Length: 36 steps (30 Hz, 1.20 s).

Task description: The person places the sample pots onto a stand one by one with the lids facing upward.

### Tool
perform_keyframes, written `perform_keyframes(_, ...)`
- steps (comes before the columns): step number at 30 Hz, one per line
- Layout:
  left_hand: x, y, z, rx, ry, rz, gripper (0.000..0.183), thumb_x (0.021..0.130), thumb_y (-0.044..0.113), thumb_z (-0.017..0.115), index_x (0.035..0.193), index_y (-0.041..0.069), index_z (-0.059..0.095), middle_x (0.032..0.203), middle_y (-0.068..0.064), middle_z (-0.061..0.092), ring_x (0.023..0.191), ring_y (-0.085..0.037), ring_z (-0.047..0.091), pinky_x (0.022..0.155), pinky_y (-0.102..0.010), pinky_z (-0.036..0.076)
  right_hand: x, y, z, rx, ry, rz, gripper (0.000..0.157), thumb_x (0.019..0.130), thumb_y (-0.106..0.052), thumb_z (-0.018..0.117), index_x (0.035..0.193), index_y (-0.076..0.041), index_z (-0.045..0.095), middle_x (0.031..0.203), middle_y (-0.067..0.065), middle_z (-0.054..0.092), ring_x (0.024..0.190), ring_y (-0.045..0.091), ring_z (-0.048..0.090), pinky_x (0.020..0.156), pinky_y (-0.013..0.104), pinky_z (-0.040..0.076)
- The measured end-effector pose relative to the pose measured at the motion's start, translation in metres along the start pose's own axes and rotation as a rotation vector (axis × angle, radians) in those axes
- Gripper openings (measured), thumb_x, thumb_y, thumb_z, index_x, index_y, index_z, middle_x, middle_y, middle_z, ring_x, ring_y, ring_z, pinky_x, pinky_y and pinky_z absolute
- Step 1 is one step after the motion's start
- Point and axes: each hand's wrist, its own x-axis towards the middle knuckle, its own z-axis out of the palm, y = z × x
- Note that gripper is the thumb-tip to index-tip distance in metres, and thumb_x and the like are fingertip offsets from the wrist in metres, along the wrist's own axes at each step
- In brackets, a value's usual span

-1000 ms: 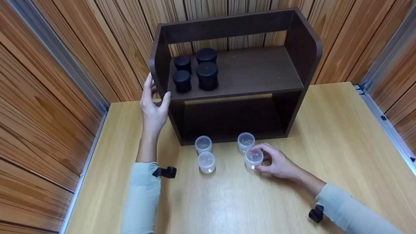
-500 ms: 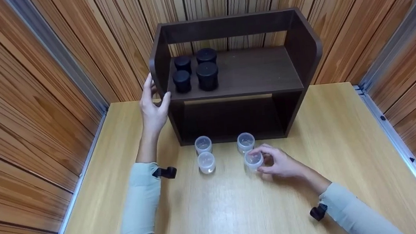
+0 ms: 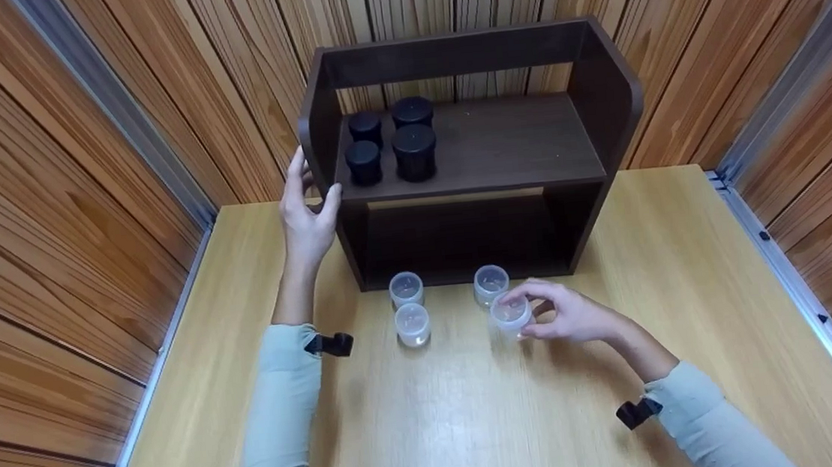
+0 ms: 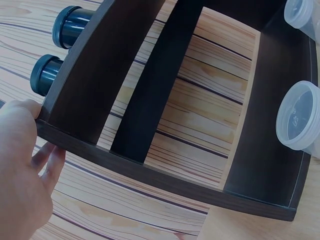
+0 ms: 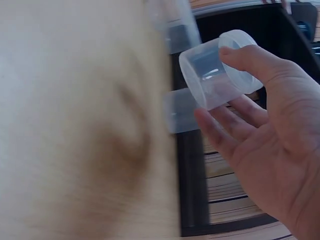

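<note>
In the head view my left hand [image 3: 307, 228] grips the left side panel of a dark brown two-tier shelf [image 3: 528, 137], thumb at its front edge. The left wrist view shows fingers curled behind the panel. My right hand [image 3: 577, 316] pinches a small translucent plastic cup [image 3: 508, 319] between thumb and fingers. Raised off the table, this cup [image 5: 210, 75] appears tipped in the right wrist view. Another clear cup [image 3: 491, 287] stands just behind it at the shelf's front. Two more clear cups, one behind [image 3: 406, 290] and one in front [image 3: 413, 327], stand to the left.
Several black lidded jars, two small and two larger [image 3: 415, 157], stand on the left of the upper tier. A light wooden table [image 3: 433, 427] carries the shelf. Wood-patterned walls [image 3: 80, 180] surround it, with metal rails [image 3: 814, 304] along the table sides.
My right hand has lifted the front right cup off the table and shifted it slightly right. My left hand has stayed on the shelf.
</note>
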Motion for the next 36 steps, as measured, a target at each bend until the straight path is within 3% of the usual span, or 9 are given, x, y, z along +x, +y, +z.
perform_keyframes(9,0.0,0.001,0.0,0.011,-0.001,0.002,0.071,0.104,0.006,0.074,0.168,-0.001,0.044,0.151,-0.026,0.065,0.134,-0.041,0.069,0.086,-0.015,0.059,0.007,-0.02,-0.018,-0.026,0.096,-0.135,0.046,0.094,0.001,0.085,0.139,-0.002,0.074,0.136,0.024,0.072,0.122,-0.002,0.061,0.098,0.025,0.064)
perform_keyframes(17,0.0,0.001,0.001,0.008,0.005,0.01,0.071,0.104,0.005,0.074,0.167,-0.002,0.045,0.15,-0.027,0.066,0.134,-0.042,0.069,0.093,-0.02,0.06,0.015,-0.043,-0.039,-0.017,0.173,-0.171,0.047,0.091,0.008,0.086,0.136,0.0,0.075,0.141,0.027,0.07,0.127,-0.001,0.064,0.098,0.02,0.063)
perform_keyframes(20,-0.001,0.0,0.002,0.011,0.009,0.011,0.071,0.103,0.005,0.075,0.167,-0.003,0.045,0.15,-0.027,0.066,0.133,-0.043,0.069,0.091,-0.015,0.057,0.018,-0.051,-0.047,0.0,0.205,-0.214,0.048,0.089,0.014,0.084,0.135,0.004,0.074,0.14,0.018,0.072,0.127,-0.001,0.065,0.097,0.019,0.063)
perform_keyframes(24,0.0,0.0,0.001,0.029,0.013,0.015,0.071,0.103,0.006,0.075,0.166,-0.004,0.045,0.153,-0.027,0.065,0.133,-0.043,0.069,0.09,-0.017,0.057,0.025,-0.06,-0.056,0.024,0.23,-0.281,0.049,0.086,0.02,0.082,0.133,0.007,0.073,0.139,0.004,0.072,0.125,0.001,0.066,0.095,0.018,0.064)
perform_keyframes(29,0.001,0.001,0.0,0.042,0.003,0.012,0.072,0.104,0.008,0.075,0.167,-0.004,0.044,0.157,-0.027,0.064,0.136,-0.043,0.068,0.087,-0.016,0.058,0.032,-0.072,-0.064,0.038,0.242,-0.329,0.052,0.087,0.022,0.079,0.135,0.004,0.074,0.136,0.01,0.071,0.123,0.004,0.066,0.095,0.017,0.063)
perform_keyframes(36,0.003,-0.001,-0.001,-0.036,-0.011,-0.023,0.073,0.102,0.004,0.076,0.168,-0.003,0.044,0.152,-0.026,0.064,0.132,-0.041,0.068,0.081,-0.015,0.06,0.043,-0.087,-0.071,0.05,0.282,-0.308,0.053,0.087,0.022,0.079,0.138,0.01,0.07,0.135,-0.003,0.071,0.12,0.004,0.067,0.094,0.017,0.064)
